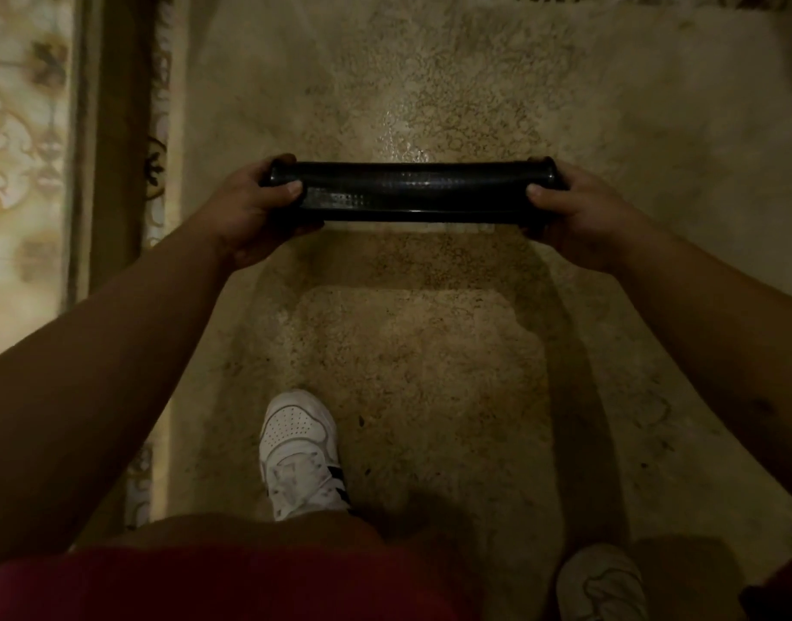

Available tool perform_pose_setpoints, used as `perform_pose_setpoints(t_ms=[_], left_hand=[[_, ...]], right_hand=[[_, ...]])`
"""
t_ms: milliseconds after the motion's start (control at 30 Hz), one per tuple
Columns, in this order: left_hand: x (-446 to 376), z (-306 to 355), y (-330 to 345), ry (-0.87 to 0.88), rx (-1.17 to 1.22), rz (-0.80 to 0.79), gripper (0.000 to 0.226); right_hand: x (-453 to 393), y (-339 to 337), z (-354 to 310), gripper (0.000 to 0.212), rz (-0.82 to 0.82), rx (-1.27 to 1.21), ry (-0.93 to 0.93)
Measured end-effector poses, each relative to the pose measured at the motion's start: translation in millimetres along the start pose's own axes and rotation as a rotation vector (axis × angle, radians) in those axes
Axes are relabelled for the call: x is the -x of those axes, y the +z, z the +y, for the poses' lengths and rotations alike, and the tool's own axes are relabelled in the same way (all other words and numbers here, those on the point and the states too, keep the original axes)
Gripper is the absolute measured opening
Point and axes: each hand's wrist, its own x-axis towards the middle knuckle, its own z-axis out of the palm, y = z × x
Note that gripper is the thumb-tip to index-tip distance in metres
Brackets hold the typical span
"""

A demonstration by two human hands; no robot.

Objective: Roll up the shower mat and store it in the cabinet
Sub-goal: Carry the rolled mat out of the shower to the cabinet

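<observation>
The black shower mat [412, 192] is rolled into a tight horizontal tube with a dotted, shiny surface. It is held level in the air above the floor, in the upper middle of the view. My left hand [251, 212] grips its left end, thumb on top and fingers wrapped underneath. My right hand [573, 212] grips the right end the same way. No cabinet is in view.
A speckled beige floor [412, 351] lies below, wet and shiny beyond the roll. A patterned tiled wall [22, 150] with a raised ledge [116, 127] runs along the left. My white shoes [300, 454] stand at the bottom, one at the middle, one at the lower right.
</observation>
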Motion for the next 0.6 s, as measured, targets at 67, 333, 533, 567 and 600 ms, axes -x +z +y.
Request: perform_pose_setpoints(t_ms=[67,333,533,567,600], left_hand=[[8.2,16.6,5.5,0.002,-0.041,-0.070,0.039],[96.2,137.3,60.6,0.112,0.039,0.149,0.045],[214.1,253.0,108.5,0.247,0.066,0.161,0.026],[233.6,274.7,115.4,0.252,0.037,0.146,0.026],[252.8,296.5,122.3,0.260,0.000,0.128,0.026]], right_hand=[[7.5,-0.6,-15.2,0.029,0.002,0.020,0.003],[96.6,20.4,-148.6,0.026,0.250,-0.030,-0.092],[202.8,62.1,-280.7,0.034,0.399,-0.172,-0.239],[221.4,67.6,-301.9,0.036,0.424,-0.202,-0.253],[240.0,73.7,-323.2,0.035,0.444,-0.218,-0.266]])
